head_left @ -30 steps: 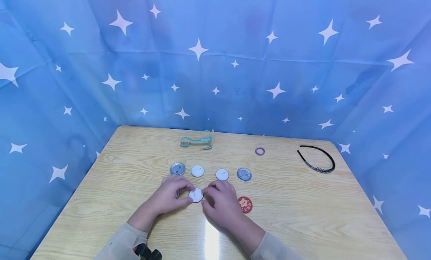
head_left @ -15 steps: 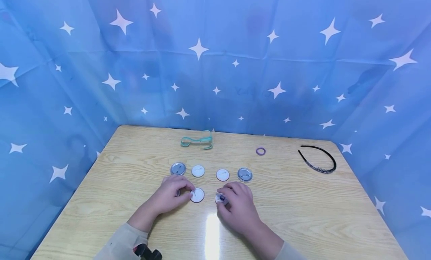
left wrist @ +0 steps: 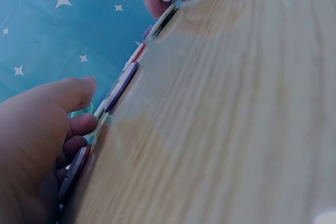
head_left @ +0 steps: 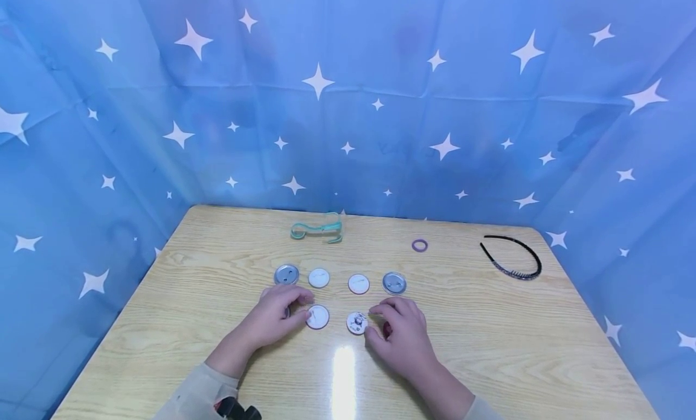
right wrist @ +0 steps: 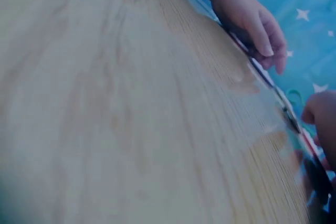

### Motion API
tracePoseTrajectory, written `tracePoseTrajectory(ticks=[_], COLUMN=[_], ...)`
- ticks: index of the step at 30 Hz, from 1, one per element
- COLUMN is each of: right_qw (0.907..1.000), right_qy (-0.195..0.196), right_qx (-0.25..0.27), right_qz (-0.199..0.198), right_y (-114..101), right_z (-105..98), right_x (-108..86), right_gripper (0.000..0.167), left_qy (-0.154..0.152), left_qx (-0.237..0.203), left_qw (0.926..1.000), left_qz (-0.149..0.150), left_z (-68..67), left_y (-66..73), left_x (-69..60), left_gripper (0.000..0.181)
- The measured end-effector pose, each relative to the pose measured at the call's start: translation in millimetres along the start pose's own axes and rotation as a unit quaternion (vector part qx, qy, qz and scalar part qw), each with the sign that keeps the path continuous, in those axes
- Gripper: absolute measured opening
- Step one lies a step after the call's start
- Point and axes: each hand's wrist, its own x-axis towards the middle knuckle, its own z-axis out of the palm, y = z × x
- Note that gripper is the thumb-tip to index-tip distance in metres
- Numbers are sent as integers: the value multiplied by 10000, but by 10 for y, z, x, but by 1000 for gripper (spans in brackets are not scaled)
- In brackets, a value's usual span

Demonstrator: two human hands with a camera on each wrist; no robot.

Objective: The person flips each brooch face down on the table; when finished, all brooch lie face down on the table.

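Note:
My left hand (head_left: 277, 317) rests on the table beside a white-backed pin badge (head_left: 318, 317), its thumb at the badge's left edge and its fingers loosely bent. Part of a grey badge (head_left: 287, 312) shows under that hand. To the right lies a white badge with a dark printed picture (head_left: 357, 323), face up. My right hand (head_left: 403, 340) is at this badge's right edge, thumb and forefinger apart. A red badge (head_left: 387, 329) is mostly hidden beneath the right hand. In the left wrist view, a badge with a purple rim (left wrist: 122, 87) lies just past the left fingers.
Behind the hands lie a grey badge (head_left: 286, 274), two white-backed badges (head_left: 318, 278) (head_left: 359, 284) and another grey badge (head_left: 394, 283). Farther back are a teal cord-like item (head_left: 321, 228), a purple ring (head_left: 419, 245) and a black headband (head_left: 516, 269). A starry blue curtain hangs beyond.
My right hand has moved right, from the white-backed badge to the printed badge, and its fingers have drawn back from it. The red badge is now mostly covered. My left hand stays nearly still.

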Motion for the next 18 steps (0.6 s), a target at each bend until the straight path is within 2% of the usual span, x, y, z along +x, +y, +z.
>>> tracePoseTrajectory(ticks=[4,8,13,18], right_qw=[9998,9998,9990,9985], right_qy=[-30,-183,-440,-543], right_qx=[125,72,-48,-61], right_qz=[125,16,-41,30], right_y=[-6,-6,-1,18], right_z=[18,33,43,23], right_x=[1,5,-6,-8], right_gripper=[33,38,43,46], left_qy=[302,504,423,270], left_qx=[299,346,223,388], left_qw=[9991,9978,9976,9968], left_qz=[41,246,497,643], left_z=[35,123,321,574], left_y=[49,156,374,601], left_x=[8,2,-11,-5], left_gripper=[47,45,44,45])
